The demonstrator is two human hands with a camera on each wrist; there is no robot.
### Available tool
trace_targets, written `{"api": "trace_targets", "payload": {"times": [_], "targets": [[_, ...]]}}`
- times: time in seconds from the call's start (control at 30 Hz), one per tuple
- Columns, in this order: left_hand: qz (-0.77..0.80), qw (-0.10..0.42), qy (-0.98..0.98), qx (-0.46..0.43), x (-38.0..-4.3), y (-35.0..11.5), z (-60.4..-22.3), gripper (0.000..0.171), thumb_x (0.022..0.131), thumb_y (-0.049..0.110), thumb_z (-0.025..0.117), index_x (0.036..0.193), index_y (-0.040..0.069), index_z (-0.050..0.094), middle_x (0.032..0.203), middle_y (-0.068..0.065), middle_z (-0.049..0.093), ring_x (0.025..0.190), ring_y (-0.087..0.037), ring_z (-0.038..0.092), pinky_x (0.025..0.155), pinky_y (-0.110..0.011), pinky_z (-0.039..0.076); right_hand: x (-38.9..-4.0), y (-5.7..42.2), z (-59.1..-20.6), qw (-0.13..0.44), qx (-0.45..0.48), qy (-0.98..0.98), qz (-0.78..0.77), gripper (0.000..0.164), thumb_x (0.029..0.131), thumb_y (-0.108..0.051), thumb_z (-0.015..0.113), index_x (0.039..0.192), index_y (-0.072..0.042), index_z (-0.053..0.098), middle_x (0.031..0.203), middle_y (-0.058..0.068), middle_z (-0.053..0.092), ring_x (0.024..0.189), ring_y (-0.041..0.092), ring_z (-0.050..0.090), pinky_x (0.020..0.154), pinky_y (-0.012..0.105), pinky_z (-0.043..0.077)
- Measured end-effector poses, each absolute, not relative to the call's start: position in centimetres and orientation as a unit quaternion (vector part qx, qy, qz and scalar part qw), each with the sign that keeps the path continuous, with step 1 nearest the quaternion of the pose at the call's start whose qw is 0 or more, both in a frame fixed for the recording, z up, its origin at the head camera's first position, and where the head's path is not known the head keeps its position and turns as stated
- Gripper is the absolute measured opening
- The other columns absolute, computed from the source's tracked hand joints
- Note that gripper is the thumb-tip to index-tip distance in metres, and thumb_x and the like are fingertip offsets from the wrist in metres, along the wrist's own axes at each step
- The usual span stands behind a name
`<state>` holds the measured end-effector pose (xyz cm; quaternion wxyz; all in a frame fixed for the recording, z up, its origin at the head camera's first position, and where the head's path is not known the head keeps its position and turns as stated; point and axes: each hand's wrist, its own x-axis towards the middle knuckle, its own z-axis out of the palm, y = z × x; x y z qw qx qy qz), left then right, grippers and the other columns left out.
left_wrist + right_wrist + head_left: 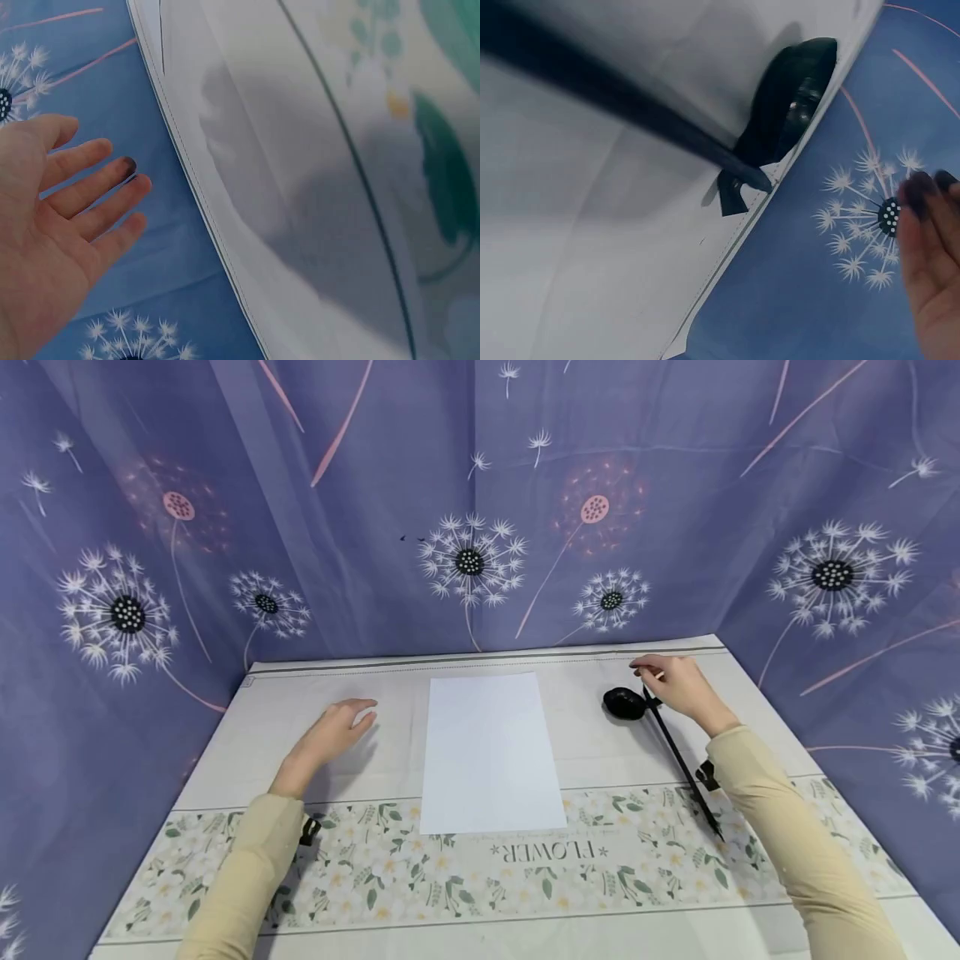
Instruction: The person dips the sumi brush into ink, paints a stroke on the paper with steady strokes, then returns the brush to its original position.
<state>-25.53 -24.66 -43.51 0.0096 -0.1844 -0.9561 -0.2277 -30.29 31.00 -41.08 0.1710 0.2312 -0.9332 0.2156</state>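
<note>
In the head view my right hand (681, 683) hovers at the back right with fingers loosely bent, just above the top end of a slim black brush (678, 756). The right wrist view shows its darkened fingertips (915, 191) apart from the rounded end of the handle (705, 146). That end overlaps the tail-like part of a small, shiny black dish (624, 703). Towards the front, the brush ends in a dark pointed tip. My left hand (330, 731) hangs over the cloth left of a white paper sheet (491, 756), holding nothing; one fingertip (129, 165) is smudged dark.
A white cloth (390, 693) with a floral band and the word FLOWER covers the table. Purple dandelion-print curtains (360, 577) enclose the back and both sides. Dark bands show at both wrists, below the sleeve cuffs (738, 760).
</note>
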Motion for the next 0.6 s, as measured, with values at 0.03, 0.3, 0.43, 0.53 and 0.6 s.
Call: {"api": "trace_targets", "payload": {"times": [0.03,0.3,0.43,0.53,0.6], "targets": [[-0.229,0.014,-0.954,-0.190,-25.5,-24.5,-43.5,0.038,0.102,0.015,0.049,0.131,-0.008,0.054,0.131,-0.029,0.057,0.124,-0.045,0.052,0.106,-0.055,0.042,-30.3,31.0,-41.1,0.165,0.234,-0.933,0.218,0.024,0.095,-0.002,0.052,0.110,0.001,0.070,0.092,0.018,0.074,0.074,0.032,0.070,0.051,0.029,0.048],[-0.234,0.003,-0.950,-0.205,-24.9,-23.4,-43.5,0.035,0.101,0.014,0.050,0.127,-0.007,0.059,0.128,-0.026,0.060,0.121,-0.042,0.056,0.103,-0.053,0.045,-29.8,31.5,-40.8,0.115,0.252,-0.937,0.214,0.021,0.093,0.001,0.056,0.108,0.004,0.070,0.095,0.020,0.073,0.081,0.033,0.070,0.069,0.045,0.058],[-0.231,-0.002,-0.949,-0.216,-24.5,-22.9,-43.3,0.033,0.100,0.012,0.051,0.126,-0.008,0.059,0.127,-0.027,0.060,0.119,-0.042,0.056,0.102,-0.053,0.046,-29.2,31.8,-40.6,0.088,0.252,-0.942,0.204,0.021,0.093,0.000,0.056,0.109,0.003,0.070,0.096,0.021,0.073,0.085,0.034,0.070,0.072,0.046,0.058],[-0.230,-0.021,-0.946,-0.225,-24.3,-22.5,-43.2,0.034,0.100,0.013,0.051,0.127,-0.008,0.059,0.128,-0.027,0.059,0.120,-0.042,0.056,0.102,-0.053,0.046,-28.9,32.0,-40.7,0.079,0.256,-0.944,0.190,0.021,0.092,0.001,0.057,0.108,0.002,0.071,0.094,0.019,0.073,0.083,0.031,0.070,0.071,0.044,0.058],[-0.230,-0.037,-0.944,-0.235,-24.3,-22.3,-43.3,0.035,0.101,0.013,0.050,0.128,-0.007,0.058,0.128,-0.027,0.059,0.121,-0.042,0.055,0.103,-0.053,0.045,-28.8,32.1,-40.8,0.075,0.260,-0.945,0.185,0.020,0.092,0.001,0.057,0.107,0.002,0.071,0.093,0.018,0.074,0.082,0.030,0.070,0.070,0.043,0.058]]}}
